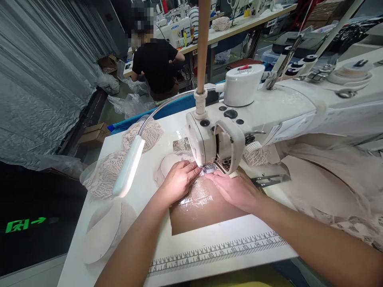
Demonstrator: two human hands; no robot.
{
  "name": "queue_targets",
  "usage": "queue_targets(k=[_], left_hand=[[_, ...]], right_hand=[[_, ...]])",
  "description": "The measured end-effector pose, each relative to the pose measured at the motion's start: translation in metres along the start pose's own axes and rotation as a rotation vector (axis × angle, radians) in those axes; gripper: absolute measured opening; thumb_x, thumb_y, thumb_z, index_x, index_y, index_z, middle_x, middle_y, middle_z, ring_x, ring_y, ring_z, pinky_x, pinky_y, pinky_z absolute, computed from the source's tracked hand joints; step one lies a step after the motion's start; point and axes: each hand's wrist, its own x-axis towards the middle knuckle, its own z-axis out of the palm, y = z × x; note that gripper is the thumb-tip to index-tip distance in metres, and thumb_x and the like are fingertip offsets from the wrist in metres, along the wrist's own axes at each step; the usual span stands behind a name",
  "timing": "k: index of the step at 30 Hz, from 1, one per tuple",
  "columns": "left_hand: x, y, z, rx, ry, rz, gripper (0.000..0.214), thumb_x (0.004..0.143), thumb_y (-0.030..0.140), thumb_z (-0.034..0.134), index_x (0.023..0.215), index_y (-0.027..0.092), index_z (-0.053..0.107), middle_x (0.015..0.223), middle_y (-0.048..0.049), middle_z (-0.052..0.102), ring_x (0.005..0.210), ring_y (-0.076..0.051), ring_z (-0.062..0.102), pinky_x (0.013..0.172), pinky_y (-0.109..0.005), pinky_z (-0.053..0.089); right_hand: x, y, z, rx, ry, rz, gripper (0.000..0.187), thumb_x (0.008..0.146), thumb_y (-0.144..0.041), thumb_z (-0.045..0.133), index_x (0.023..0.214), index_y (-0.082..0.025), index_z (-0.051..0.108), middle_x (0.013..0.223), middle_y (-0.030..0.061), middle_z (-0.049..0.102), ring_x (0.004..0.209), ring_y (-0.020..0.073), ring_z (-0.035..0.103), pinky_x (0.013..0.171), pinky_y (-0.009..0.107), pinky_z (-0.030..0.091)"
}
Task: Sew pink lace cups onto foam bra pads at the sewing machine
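My left hand (179,181) lies with its fingers out flat beside the presser foot of a white sewing machine (199,139). Under and beside it is a pale beige moulded cup (164,165) with sheer edging. On the other side of the needle area, my right hand (231,187) rests with fingers stretched towards the foot. Both hands press down close to the needle, over a brown sheet (206,215) covered partly with shiny clear tape. Whatever lies right under the fingertips is hidden. Thread snips (272,180) lie just right of my right hand.
A lit lamp (128,167) on a bent neck stands to the left. Around it are lace cups (104,175) and a plain cup (103,235). A printed ruler (218,253) runs along the front edge. Beige fabric (323,179) is heaped at right. A co-worker (158,63) sits beyond.
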Motion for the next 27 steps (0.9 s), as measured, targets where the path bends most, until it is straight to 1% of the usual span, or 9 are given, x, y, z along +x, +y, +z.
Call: queue_targets(k=[3, 6, 9, 11, 13, 16, 21, 24, 27], left_hand=[[-0.001, 0.0, -0.002, 0.06, -0.011, -0.011, 0.035, 0.088, 0.015, 0.045, 0.12, 0.019, 0.059, 0.117, -0.0108, 0.064, 0.103, -0.027, 0.053, 0.086, -0.042, 0.045], [-0.002, 0.005, -0.011, 0.147, -0.055, -0.088, 0.038, 0.085, 0.014, 0.047, 0.122, 0.017, 0.057, 0.121, -0.0127, 0.06, 0.109, -0.029, 0.052, 0.088, -0.046, 0.045], [-0.004, 0.016, -0.023, 0.195, -0.121, -0.178, 0.033, 0.088, 0.021, 0.046, 0.118, 0.015, 0.058, 0.116, -0.0134, 0.062, 0.101, -0.029, 0.055, 0.08, -0.043, 0.049], [-0.006, 0.025, -0.03, 0.174, -0.149, -0.2, 0.03, 0.091, 0.026, 0.044, 0.114, 0.015, 0.061, 0.112, -0.0128, 0.064, 0.094, -0.027, 0.057, 0.074, -0.039, 0.051], [-0.008, 0.033, -0.033, 0.13, -0.17, -0.207, 0.029, 0.092, 0.027, 0.043, 0.111, 0.016, 0.062, 0.112, -0.0116, 0.064, 0.09, -0.024, 0.059, 0.069, -0.035, 0.052], [-0.009, 0.038, -0.03, 0.056, -0.166, -0.21, 0.029, 0.092, 0.025, 0.043, 0.111, 0.016, 0.063, 0.113, -0.0096, 0.065, 0.088, -0.022, 0.061, 0.069, -0.033, 0.054], [-0.007, 0.035, -0.015, -0.027, -0.094, -0.117, 0.032, 0.093, 0.023, 0.041, 0.115, 0.014, 0.062, 0.121, -0.009, 0.063, 0.099, -0.022, 0.059, 0.083, -0.036, 0.053], [-0.005, 0.033, -0.008, -0.041, -0.073, -0.077, 0.032, 0.094, 0.021, 0.038, 0.114, 0.013, 0.062, 0.124, -0.0093, 0.062, 0.103, -0.022, 0.058, 0.085, -0.038, 0.051], [-0.004, 0.033, -0.004, -0.03, -0.06, -0.072, 0.033, 0.094, 0.021, 0.037, 0.115, 0.013, 0.062, 0.123, -0.0094, 0.062, 0.104, -0.022, 0.058, 0.084, -0.039, 0.051]], right_hand=[[0.0, 0.0, 0.0, 0.035, 0.019, 0.011, 0.032, 0.087, -0.012, 0.043, 0.102, -0.023, 0.07, 0.082, 0.0044, 0.066, 0.074, 0.0165, 0.056, 0.068, 0.028, 0.038], [0.0, 0.001, -0.001, 0.061, 0.03, 0.024, 0.031, 0.088, -0.013, 0.044, 0.101, -0.023, 0.07, 0.08, 0.0041, 0.067, 0.074, 0.0169, 0.056, 0.067, 0.028, 0.038], [0.0, 0.0, -0.004, 0.068, 0.041, 0.051, 0.03, 0.087, -0.014, 0.044, 0.098, -0.023, 0.07, 0.077, 0.0041, 0.067, 0.073, 0.0173, 0.057, 0.066, 0.028, 0.038], [0.0, -0.001, -0.006, 0.076, 0.041, 0.068, 0.029, 0.087, -0.014, 0.044, 0.096, -0.022, 0.071, 0.076, 0.0043, 0.067, 0.072, 0.0172, 0.057, 0.065, 0.028, 0.037], [0.0, -0.002, -0.007, 0.09, 0.033, 0.073, 0.028, 0.087, -0.015, 0.044, 0.094, -0.022, 0.071, 0.074, 0.0041, 0.066, 0.07, 0.0168, 0.056, 0.064, 0.027, 0.036], [0.001, -0.002, -0.008, 0.119, 0.029, 0.067, 0.029, 0.088, -0.015, 0.043, 0.094, -0.022, 0.07, 0.072, 0.0034, 0.065, 0.067, 0.0162, 0.055, 0.062, 0.027, 0.035], [0.0, -0.002, -0.008, 0.126, 0.031, 0.053, 0.029, 0.088, -0.014, 0.041, 0.094, -0.021, 0.069, 0.072, 0.0034, 0.065, 0.068, 0.0162, 0.055, 0.063, 0.027, 0.034], [0.0, -0.001, -0.008, 0.12, 0.029, 0.038, 0.028, 0.088, -0.014, 0.042, 0.095, -0.021, 0.068, 0.073, 0.0035, 0.065, 0.069, 0.0164, 0.055, 0.064, 0.027, 0.034], [0.0, -0.001, -0.007, 0.111, 0.022, 0.025, 0.028, 0.087, -0.014, 0.042, 0.095, -0.022, 0.068, 0.072, 0.0031, 0.064, 0.068, 0.0165, 0.054, 0.063, 0.027, 0.033]])
